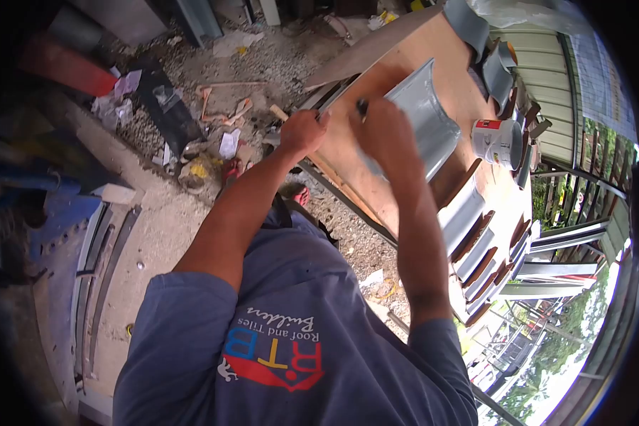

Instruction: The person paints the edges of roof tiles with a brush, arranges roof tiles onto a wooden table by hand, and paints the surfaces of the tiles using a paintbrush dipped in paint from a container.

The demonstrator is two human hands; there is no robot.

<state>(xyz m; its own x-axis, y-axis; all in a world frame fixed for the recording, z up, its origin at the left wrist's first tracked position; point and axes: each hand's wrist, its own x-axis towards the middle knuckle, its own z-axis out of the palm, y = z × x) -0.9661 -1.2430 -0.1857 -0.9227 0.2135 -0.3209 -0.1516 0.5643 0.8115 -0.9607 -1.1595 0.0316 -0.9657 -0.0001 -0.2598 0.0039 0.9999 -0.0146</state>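
My left hand (305, 133) is closed at the near edge of the plywood-topped table (348, 153). The pale end of a wooden stick (278, 112) juts out beside it; whether my fingers grip that stick is hidden. Over the board, my right hand (387, 135) is curled around a small dark object (362, 107), smeared by motion, its kind unclear. Right beside that hand lies a curved grey metal roofing piece (429, 117), with my right wrist passing in front of its lower corner.
A white bucket (503, 142) with a red label stands across the table. Several more grey curved pieces (463, 216) lie along it, among brown strips (468, 245). Gravel, paper scraps (229, 143) and a dark plank (165, 106) litter the ground; curved metal strips (110, 277) rest at left.
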